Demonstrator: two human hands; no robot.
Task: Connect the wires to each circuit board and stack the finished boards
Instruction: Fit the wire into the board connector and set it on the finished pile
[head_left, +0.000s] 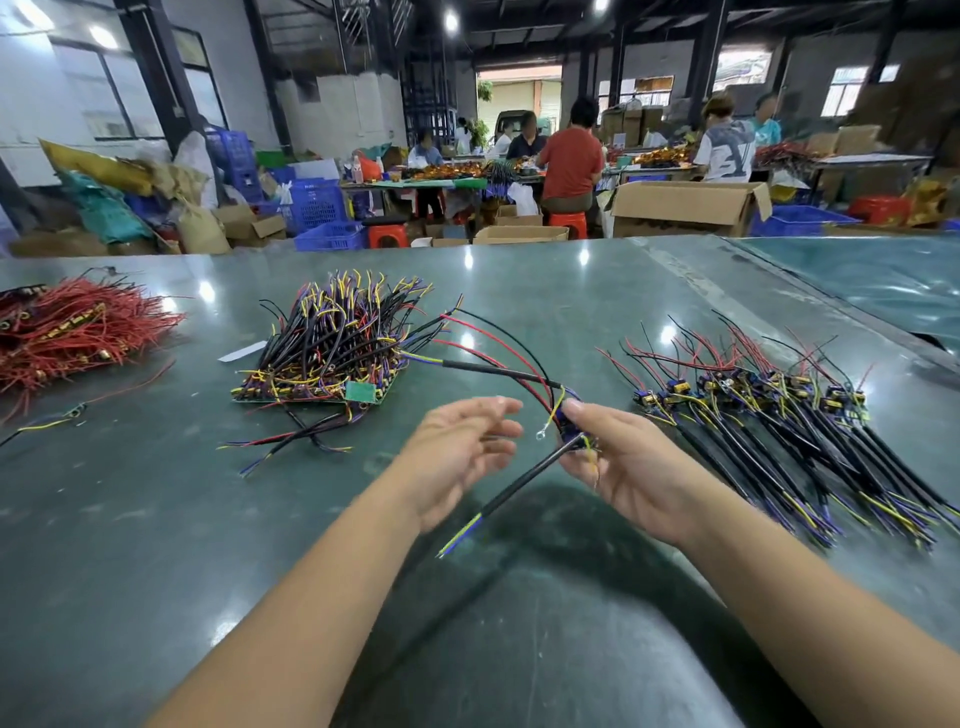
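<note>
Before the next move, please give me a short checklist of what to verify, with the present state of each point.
1. Right hand grips the small board: ok.
2. Left hand free, holds nothing: ok.
3. Wires seated in the board: cannot tell, fingers hide the joints.
4. Black cable hangs free of the table: ok.
5. Finished row lies within right-side reach: ok.

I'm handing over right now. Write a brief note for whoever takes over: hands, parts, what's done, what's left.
Right hand pinches a small circuit board with black, red and yellow wires attached.
Left hand is open beside it, holding nothing.
Finished boards lie in a row on the right of the table.
Unfinished board pile sits centre-left; red wire bundle far left.
Left: finish this board, add it to the row, continue through the pile.
</note>
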